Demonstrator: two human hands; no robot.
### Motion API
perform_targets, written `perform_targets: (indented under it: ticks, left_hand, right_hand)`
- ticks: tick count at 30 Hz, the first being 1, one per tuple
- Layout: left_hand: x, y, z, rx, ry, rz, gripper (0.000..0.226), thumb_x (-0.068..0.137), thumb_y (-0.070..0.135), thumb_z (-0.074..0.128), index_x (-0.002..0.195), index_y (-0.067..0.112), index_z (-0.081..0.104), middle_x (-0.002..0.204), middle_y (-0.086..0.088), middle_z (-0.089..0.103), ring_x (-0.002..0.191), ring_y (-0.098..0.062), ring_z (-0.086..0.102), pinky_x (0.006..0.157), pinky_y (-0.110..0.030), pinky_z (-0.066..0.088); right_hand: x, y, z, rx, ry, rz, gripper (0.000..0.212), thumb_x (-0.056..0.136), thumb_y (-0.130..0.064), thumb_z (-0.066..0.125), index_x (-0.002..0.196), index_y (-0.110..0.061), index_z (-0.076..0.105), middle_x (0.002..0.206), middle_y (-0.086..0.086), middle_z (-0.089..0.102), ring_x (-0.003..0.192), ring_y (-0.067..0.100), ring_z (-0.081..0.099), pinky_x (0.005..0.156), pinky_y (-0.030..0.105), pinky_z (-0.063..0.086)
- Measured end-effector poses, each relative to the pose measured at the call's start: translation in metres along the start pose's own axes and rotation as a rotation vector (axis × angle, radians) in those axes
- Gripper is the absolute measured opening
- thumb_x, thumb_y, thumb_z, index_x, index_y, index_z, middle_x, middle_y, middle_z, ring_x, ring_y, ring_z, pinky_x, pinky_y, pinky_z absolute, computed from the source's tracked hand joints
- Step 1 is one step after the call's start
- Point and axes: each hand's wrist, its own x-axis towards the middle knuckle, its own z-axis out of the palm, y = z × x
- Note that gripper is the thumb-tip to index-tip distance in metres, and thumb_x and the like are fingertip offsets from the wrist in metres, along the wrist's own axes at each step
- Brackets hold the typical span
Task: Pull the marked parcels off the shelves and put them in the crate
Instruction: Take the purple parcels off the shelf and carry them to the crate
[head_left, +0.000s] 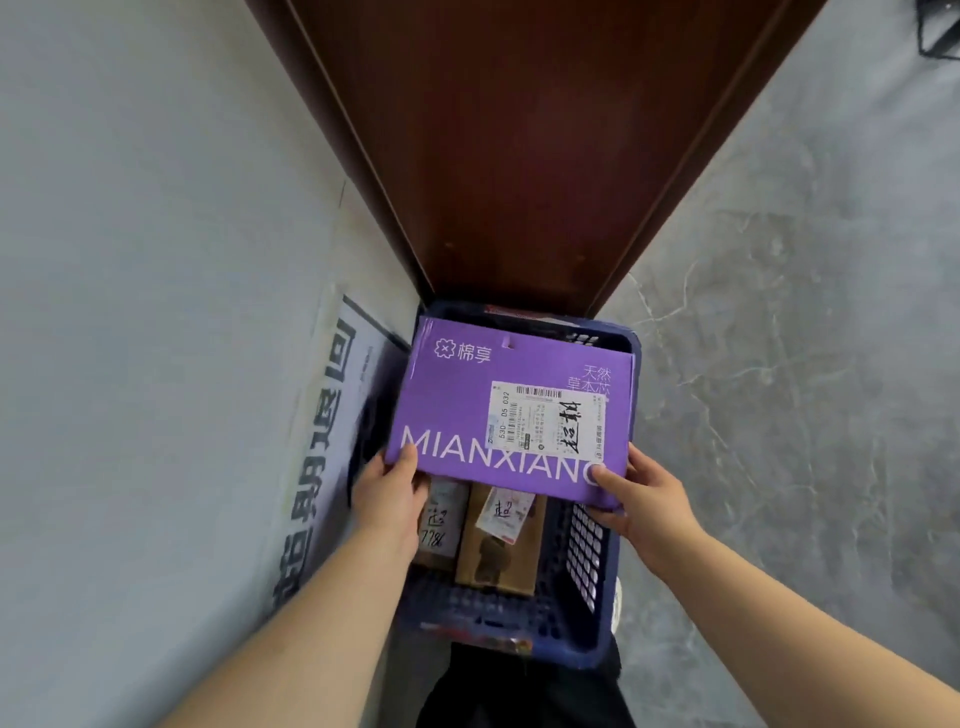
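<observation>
So there's a big reddish-brown wooden panel (524, 156) running up to 12 o'clock, grey floor (779, 364) off at 3. Below it sits a dark blue plastic crate (587, 561) near centre, pushed against a wall sign (332, 415) with large black characters at 9 o'clock. Over the crate's top is a purple MIANXIANG box (467, 405) with a white shipping label (545, 421) scribbled in black marker. Left hand (387, 493) grips its near-left corner, right hand (649, 499) the near-right, fingers clamped on the box edge, thumbs on top. Underneath, two smaller labelled brown parcels (498, 551) lie in the crate.
</observation>
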Motion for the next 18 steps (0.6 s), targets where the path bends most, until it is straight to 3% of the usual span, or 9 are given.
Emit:
perform_targets:
  ticks: [4, 8, 11, 15, 18]
  left_hand:
    - [0.055, -0.014, 0.019, 0.021, -0.017, -0.011, 0.026, 0.099, 0.013, 0.054, 0.125, 0.012, 0.059, 0.106, -0.001, 0.066, 0.103, -0.014, 0.06, 0.107, -0.036, 0.038]
    - [0.103, -0.025, 0.031, 0.01, -0.034, -0.025, 0.033, 0.1, 0.012, 0.054, 0.132, 0.01, 0.055, 0.116, -0.006, 0.063, 0.125, -0.022, 0.051, 0.114, -0.041, 0.035]
    - [0.128, -0.034, 0.035, 0.018, -0.035, -0.044, 0.033, 0.1, 0.01, 0.052, 0.133, 0.009, 0.054, 0.109, -0.006, 0.063, 0.124, -0.023, 0.051, 0.114, -0.039, 0.034]
    - [0.138, -0.041, 0.024, 0.115, -0.071, -0.017, 0.035, 0.1, 0.011, 0.051, 0.135, 0.008, 0.052, 0.116, -0.006, 0.063, 0.119, -0.022, 0.053, 0.111, -0.036, 0.038]
    - [0.137, -0.045, 0.018, 0.152, -0.084, -0.004, 0.034, 0.099, 0.015, 0.054, 0.133, 0.009, 0.054, 0.115, -0.005, 0.065, 0.115, -0.02, 0.057, 0.105, -0.032, 0.042]
  right_hand:
    - [0.063, 0.005, 0.004, -0.03, -0.001, -0.016, 0.046, 0.091, -0.006, 0.066, 0.132, -0.023, 0.059, 0.103, -0.004, 0.075, 0.092, 0.02, 0.071, 0.068, 0.036, 0.059]
    - [0.108, 0.0, 0.012, -0.112, 0.0, -0.036, 0.046, 0.092, -0.005, 0.064, 0.133, -0.025, 0.057, 0.113, -0.003, 0.07, 0.101, 0.02, 0.067, 0.075, 0.037, 0.06]
    - [0.132, 0.006, 0.015, -0.153, -0.001, -0.04, 0.046, 0.092, -0.006, 0.065, 0.133, -0.025, 0.057, 0.118, -0.001, 0.069, 0.103, 0.021, 0.067, 0.078, 0.039, 0.061]
    - [0.141, 0.025, 0.011, -0.162, -0.004, -0.065, 0.051, 0.092, -0.01, 0.067, 0.136, -0.031, 0.054, 0.115, -0.006, 0.071, 0.105, 0.019, 0.068, 0.085, 0.043, 0.059]
    - [0.139, 0.032, 0.012, -0.146, 0.0, -0.08, 0.051, 0.093, -0.011, 0.065, 0.138, -0.033, 0.052, 0.115, -0.008, 0.07, 0.103, 0.015, 0.068, 0.073, 0.03, 0.06]
